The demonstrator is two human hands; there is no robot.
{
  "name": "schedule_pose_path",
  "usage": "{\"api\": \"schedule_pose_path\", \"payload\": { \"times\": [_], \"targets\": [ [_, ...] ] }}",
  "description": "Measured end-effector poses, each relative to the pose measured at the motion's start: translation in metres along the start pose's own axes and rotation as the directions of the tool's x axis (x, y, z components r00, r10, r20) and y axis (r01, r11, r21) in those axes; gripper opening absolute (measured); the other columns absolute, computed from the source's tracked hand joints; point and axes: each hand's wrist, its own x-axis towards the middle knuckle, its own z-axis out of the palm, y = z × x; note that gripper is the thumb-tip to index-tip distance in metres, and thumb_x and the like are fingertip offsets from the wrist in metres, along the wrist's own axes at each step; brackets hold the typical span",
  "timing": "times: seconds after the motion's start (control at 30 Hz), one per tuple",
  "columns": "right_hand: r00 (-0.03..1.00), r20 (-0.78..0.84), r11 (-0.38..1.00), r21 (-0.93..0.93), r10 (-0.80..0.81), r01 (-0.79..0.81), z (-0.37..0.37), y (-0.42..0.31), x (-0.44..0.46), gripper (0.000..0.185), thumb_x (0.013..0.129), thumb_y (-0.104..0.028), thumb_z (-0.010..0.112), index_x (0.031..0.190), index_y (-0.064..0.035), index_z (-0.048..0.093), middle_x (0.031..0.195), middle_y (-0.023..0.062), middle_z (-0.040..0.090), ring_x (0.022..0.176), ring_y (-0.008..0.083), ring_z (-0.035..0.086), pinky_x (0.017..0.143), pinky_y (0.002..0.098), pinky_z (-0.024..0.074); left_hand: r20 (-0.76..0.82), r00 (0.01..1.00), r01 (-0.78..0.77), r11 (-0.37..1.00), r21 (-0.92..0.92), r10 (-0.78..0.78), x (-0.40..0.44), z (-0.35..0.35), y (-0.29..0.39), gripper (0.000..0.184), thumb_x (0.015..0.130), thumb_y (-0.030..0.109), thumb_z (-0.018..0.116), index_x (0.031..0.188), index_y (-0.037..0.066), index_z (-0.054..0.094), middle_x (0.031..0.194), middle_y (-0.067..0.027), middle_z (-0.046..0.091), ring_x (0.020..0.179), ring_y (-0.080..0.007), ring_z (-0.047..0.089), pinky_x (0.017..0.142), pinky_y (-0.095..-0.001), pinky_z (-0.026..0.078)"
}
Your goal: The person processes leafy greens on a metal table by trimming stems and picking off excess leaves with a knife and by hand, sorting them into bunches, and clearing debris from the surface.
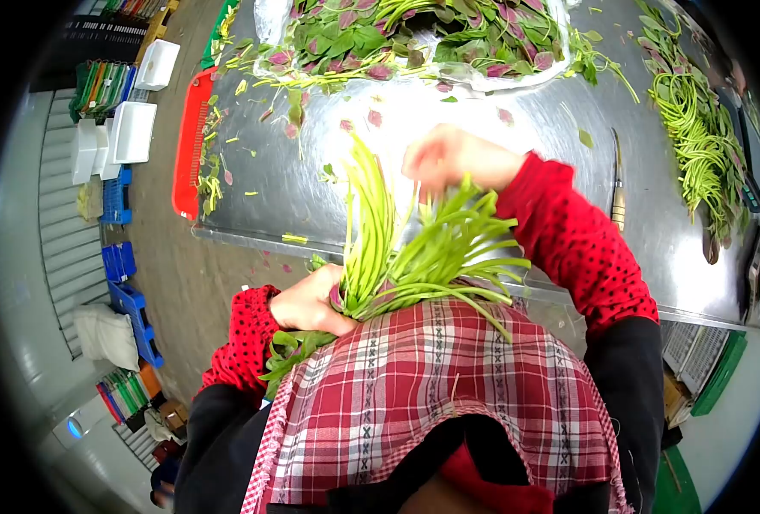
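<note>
A bunch of leafy greens (371, 227) is gripped near its leaves by my left hand (316, 301), in front of the checked apron. Its pale green stems fan upward and to the right over the table edge. My right hand (457, 158) is just above the stem ends, its fingers curled and smeared by motion; whether it holds anything is hard to make out. Beyond the hands, a heap of green and purple leaves (346, 34) lies in a plastic-lined container (500, 83) on the metal table (303, 193).
A knife with a wooden handle (618, 206) lies to the right on the table. Farther right is a row of bundled greens (693, 124). A red basket (193, 146) stands at the table's left edge. Loose leaves and stem bits are scattered about. White boxes (133, 131) stand beyond at left.
</note>
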Motion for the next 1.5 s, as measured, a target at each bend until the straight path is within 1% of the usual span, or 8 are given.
{"api": "schedule_pose_path", "payload": {
  "times": [0.1, 0.3, 0.43, 0.63, 0.93, 1.17, 1.33, 1.5],
  "targets": [
    [0.885, -0.463, 0.969, 0.236, 0.046, 0.073, -0.062, 0.018, -0.005, 0.025, 0.083, -0.018, 0.067, 0.1, -0.0001, 0.063, 0.076, 0.0046, 0.064, 0.065, 0.0123, 0.061, 0.064, 0.0239, 0.0489, -0.018, 1.0, 0.011, 1.0, -0.013, -0.011, -0.005, 0.0, -0.008, 0.059, 0.064, -0.004, 0.068, 0.122, -0.002, 0.055, 0.106, -0.0052, 0.063, 0.098, -0.0125, 0.054, 0.089, -0.0289, 0.043],
    [1.0, 0.015, 0.957, -0.289, -0.005, 0.009, -0.002, 0.001, -0.001, 0.026, 0.083, -0.013, 0.061, 0.105, 0.0014, 0.063, 0.08, 0.0035, 0.064, 0.067, 0.0122, 0.058, 0.064, 0.027, 0.0481, -0.01, 1.0, 0.001, 0.986, -0.168, -0.003, 0.0, 0.002, -0.018, 0.062, 0.065, 0.0, 0.074, 0.123, -0.002, 0.054, 0.116, -0.0067, 0.059, 0.105, -0.015, 0.052, 0.093, -0.0314, 0.041],
    [0.575, -0.806, 0.986, -0.062, -0.142, 0.156, -0.052, -0.023, -0.034, 0.011, 0.083, -0.009, 0.062, 0.092, -0.0029, 0.065, 0.07, -0.0012, 0.059, 0.058, 0.0051, 0.05, 0.056, 0.0217, 0.0427, -0.106, 0.957, -0.29, 0.888, -0.358, 0.27, -0.007, -0.001, -0.066, 0.064, 0.063, 0.002, 0.064, 0.126, -0.003, 0.053, 0.114, -0.0093, 0.062, 0.101, -0.0168, 0.056, 0.091, -0.0314, 0.04],
    [0.947, -0.224, 0.942, -0.294, -0.232, 0.161, 0.078, -0.026, -0.046, 0.021, 0.082, -0.019, 0.071, 0.093, -0.0032, 0.064, 0.056, -0.0006, 0.056, 0.051, 0.0094, 0.054, 0.047, 0.0269, 0.0394, -0.215, 0.977, -0.113, 0.836, -0.537, -0.006, -0.005, 0.012, -0.03, 0.069, 0.061, 0.006, 0.063, 0.128, -0.003, 0.051, 0.112, -0.0091, 0.062, 0.103, -0.0187, 0.056, 0.091, -0.0315, 0.04],
    [0.93, -0.079, 0.668, -0.718, -0.359, 0.197, 0.114, -0.004, -0.009, 0.011, 0.08, -0.022, 0.069, 0.082, -0.0123, 0.063, 0.054, 0.0108, 0.055, 0.05, 0.0316, 0.056, 0.047, 0.04, 0.042, -0.125, 0.992, -0.045, 0.918, -0.395, -0.005, -0.011, 0.008, -0.021, 0.054, 0.062, -0.003, 0.059, 0.117, -0.003, 0.059, 0.105, -0.0063, 0.063, 0.098, -0.0149, 0.055, 0.088, -0.0286, 0.039],
    [0.341, -0.858, 0.882, -0.449, -0.383, -0.14, -0.001, -0.003, -0.024, 0.012, 0.086, -0.007, 0.06, 0.094, -0.0023, 0.068, 0.065, 0.0051, 0.063, 0.054, 0.0098, 0.054, 0.05, 0.0274, 0.0442, -0.29, 0.957, -0.165, 0.813, -0.559, -0.006, -0.021, 0.015, -0.049, 0.059, 0.066, -0.001, 0.065, 0.124, -0.002, 0.056, 0.12, -0.0107, 0.062, 0.112, -0.0209, 0.055, 0.099, -0.0319, 0.036],
    [0.959, -0.241, 0.98, -0.164, -0.148, 0.11, 0.103, -0.008, -0.031, 0.008, 0.083, -0.01, 0.063, 0.081, -0.0033, 0.066, 0.059, 0.0125, 0.06, 0.049, 0.0251, 0.059, 0.05, 0.0334, 0.0453, -0.321, 0.944, -0.132, 0.812, -0.568, -0.072, -0.019, 0.015, -0.04, 0.079, 0.063, 0.005, 0.067, 0.137, -0.001, 0.041, 0.121, -0.0106, 0.058, 0.11, -0.0203, 0.054, 0.095, -0.0331, 0.039],
    [0.871, -0.363, 0.677, -0.734, -0.333, -0.047, 0.119, 0.021, -0.017, 0.02, 0.08, -0.024, 0.067, 0.079, -0.005, 0.061, 0.054, 0.0144, 0.057, 0.051, 0.0326, 0.06, 0.047, 0.0423, 0.0437, -0.368, 0.922, -0.111, 0.834, -0.54, -0.116, -0.025, 0.016, -0.043, 0.077, 0.062, 0.006, 0.064, 0.136, -0.001, 0.042, 0.115, -0.0089, 0.059, 0.103, -0.0183, 0.055, 0.09, -0.0319, 0.041]
  ]
}}
